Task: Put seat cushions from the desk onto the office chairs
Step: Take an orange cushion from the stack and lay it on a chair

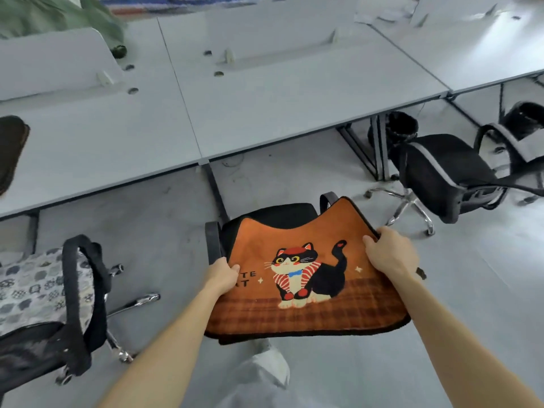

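- Your left hand (pixel 223 273) grips the left edge of the orange cat cushion (pixel 306 275), thumb on top beside the printed lettering.
- Your right hand (pixel 388 254) grips the cushion's right edge, with the fingers curled over its black trim.
- Your hands are well apart, and the cushion spans the gap between them with the cat picture facing up.
- The cushion is over the black seat of the office chair (pixel 279 214) just ahead of your hands. Part of the seat shows past the cushion's far edge. You cannot tell whether the cushion touches the seat.
- Left of your left hand stands a second chair (pixel 73 290) with a grey patterned cushion (pixel 32 290) on its seat.
- Ahead and to the right of your right hand stands a third chair (pixel 441 169) with a black seat.
- The grey bench (pixel 265 98) runs well ahead of both hands, and a dark cushion (pixel 10 148) lies on it far to the left.
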`<act>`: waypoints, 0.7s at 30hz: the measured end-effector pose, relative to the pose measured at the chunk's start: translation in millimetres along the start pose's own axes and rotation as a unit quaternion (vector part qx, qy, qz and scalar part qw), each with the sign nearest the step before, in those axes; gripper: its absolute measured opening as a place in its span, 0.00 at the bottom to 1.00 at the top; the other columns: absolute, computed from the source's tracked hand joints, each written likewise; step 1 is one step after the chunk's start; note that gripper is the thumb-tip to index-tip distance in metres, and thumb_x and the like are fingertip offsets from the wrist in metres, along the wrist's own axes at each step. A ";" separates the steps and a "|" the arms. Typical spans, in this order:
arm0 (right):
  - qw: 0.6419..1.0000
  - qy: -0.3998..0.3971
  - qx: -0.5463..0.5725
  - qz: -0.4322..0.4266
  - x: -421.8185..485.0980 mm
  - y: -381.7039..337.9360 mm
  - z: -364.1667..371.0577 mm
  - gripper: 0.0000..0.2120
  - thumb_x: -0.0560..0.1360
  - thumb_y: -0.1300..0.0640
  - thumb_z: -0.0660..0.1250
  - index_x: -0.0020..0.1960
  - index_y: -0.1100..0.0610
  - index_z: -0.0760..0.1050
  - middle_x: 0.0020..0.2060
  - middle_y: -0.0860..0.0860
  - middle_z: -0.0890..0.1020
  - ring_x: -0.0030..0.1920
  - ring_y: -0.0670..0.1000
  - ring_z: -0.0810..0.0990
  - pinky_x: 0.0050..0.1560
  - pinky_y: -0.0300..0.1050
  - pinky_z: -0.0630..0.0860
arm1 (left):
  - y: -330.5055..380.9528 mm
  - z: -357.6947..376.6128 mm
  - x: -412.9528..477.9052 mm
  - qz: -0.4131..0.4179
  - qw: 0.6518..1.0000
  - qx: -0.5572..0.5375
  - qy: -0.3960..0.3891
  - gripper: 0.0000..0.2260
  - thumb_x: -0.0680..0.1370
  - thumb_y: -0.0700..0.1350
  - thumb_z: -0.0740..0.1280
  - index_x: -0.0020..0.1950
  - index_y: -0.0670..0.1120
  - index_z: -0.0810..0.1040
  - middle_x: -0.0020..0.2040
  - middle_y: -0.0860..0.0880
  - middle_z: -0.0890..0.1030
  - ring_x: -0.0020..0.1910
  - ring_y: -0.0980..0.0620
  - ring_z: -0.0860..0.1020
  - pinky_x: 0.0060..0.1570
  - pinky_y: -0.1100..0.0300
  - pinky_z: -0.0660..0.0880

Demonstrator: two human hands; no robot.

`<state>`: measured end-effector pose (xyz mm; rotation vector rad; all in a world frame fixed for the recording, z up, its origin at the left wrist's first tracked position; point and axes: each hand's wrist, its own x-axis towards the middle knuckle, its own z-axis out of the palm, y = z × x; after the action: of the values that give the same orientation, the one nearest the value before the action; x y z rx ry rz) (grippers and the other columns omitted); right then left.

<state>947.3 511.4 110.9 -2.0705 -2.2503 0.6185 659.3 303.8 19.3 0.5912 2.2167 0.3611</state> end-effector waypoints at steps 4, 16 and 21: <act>0.999 -0.039 -0.029 -0.015 31.2 -22.4 17.4 0.13 0.79 0.46 0.61 0.55 0.53 0.75 0.45 0.53 0.81 0.47 0.59 0.79 0.43 0.49 0.75 | 10.3 0.2 31.5 -0.032 0.999 0.007 -0.016 0.11 0.82 0.49 0.60 0.59 0.43 0.74 0.53 0.45 0.80 0.48 0.46 0.78 0.54 0.49 0.77; 0.978 -0.198 -0.058 -0.042 138.7 -68.3 94.8 0.20 0.80 0.49 0.59 0.70 0.55 0.71 0.54 0.56 0.80 0.53 0.60 0.79 0.50 0.52 0.78 | 39.4 8.9 85.2 -0.126 0.992 -0.029 0.018 0.23 0.83 0.47 0.54 0.78 0.44 0.61 0.71 0.42 0.73 0.66 0.41 0.74 0.61 0.53 0.72; 0.975 -0.211 -0.027 -0.066 188.5 -78.6 138.1 0.22 0.81 0.50 0.56 0.74 0.52 0.66 0.53 0.57 0.81 0.50 0.61 0.80 0.50 0.55 0.79 | 43.5 21.4 113.1 -0.190 0.978 -0.066 0.060 0.24 0.85 0.49 0.53 0.80 0.44 0.57 0.76 0.43 0.67 0.71 0.41 0.69 0.65 0.50 0.69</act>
<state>811.4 652.0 -39.3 -1.9377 -2.6214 1.0875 623.6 401.3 -46.9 0.0683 2.3374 0.3457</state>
